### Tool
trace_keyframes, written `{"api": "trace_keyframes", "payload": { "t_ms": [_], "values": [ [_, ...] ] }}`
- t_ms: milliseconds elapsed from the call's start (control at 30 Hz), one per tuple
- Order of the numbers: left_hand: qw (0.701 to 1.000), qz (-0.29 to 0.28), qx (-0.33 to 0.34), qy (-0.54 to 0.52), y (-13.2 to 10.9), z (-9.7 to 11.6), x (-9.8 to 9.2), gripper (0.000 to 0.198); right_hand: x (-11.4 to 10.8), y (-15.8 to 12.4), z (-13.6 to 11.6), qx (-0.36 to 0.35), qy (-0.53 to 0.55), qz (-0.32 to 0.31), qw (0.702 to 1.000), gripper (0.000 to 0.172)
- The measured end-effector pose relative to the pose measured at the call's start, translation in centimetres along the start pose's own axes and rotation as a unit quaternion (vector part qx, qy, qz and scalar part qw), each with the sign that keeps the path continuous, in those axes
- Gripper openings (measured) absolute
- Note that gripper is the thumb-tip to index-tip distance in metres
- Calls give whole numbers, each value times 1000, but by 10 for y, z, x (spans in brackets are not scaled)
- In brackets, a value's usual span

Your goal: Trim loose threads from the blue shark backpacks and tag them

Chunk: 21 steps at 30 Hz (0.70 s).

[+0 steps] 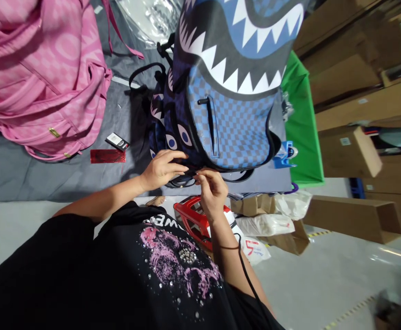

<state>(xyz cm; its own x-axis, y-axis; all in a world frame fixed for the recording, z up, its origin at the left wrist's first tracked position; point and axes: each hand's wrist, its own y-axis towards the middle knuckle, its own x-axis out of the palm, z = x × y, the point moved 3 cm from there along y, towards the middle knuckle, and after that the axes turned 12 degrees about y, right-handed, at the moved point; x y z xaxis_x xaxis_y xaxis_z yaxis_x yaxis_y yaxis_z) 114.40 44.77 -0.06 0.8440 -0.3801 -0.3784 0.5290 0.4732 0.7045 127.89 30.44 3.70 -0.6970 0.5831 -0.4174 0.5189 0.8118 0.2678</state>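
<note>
A blue checkered backpack point(241, 119) with a shark-teeth print lies on the grey table, its lower edge toward me. My left hand point(164, 169) touches that edge near the printed eyes, fingers stretched out with a gap between them and the thumb. Close beside it, my right hand point(211, 188) is closed in a pinch at the same edge. Whatever sits between its fingertips is too small and dark to make out. A black strap point(183, 183) loops below the fingers.
At the left stands a pink backpack point(59, 91). A black-and-white tag point(117, 141) and a red strip point(107, 156) lie on the table cover point(49, 181). To the right are a green bin point(305, 133) and cardboard boxes point(348, 151); a red basket point(191, 215) stands below the table edge.
</note>
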Motion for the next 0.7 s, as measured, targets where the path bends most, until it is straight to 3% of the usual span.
{"api": "trace_keyframes", "payload": {
  "t_ms": [100,167,233,300,367,533,700],
  "values": [
    [996,-38,21,77,2,6,0,15,1,1,-3,10,-4,-17,1000,16],
    [997,-76,-14,8,4,9,3,17,0,2,-7,0,-13,-27,1000,15],
    [982,-108,-95,-125,5,8,10,18,-1,4,-12,-17,-22,-34,999,13],
    [941,-122,-199,-247,4,5,18,25,-4,7,-16,-25,-24,-39,999,11],
    [912,-136,-257,-290,3,1,23,28,-6,10,-19,-27,-28,-47,998,10],
    [964,-171,-146,-139,4,2,19,15,-6,15,-27,-88,-87,-93,988,9],
    [974,-197,-108,-9,1,4,19,17,-4,16,-29,-105,-109,-124,981,10]
  ]
}}
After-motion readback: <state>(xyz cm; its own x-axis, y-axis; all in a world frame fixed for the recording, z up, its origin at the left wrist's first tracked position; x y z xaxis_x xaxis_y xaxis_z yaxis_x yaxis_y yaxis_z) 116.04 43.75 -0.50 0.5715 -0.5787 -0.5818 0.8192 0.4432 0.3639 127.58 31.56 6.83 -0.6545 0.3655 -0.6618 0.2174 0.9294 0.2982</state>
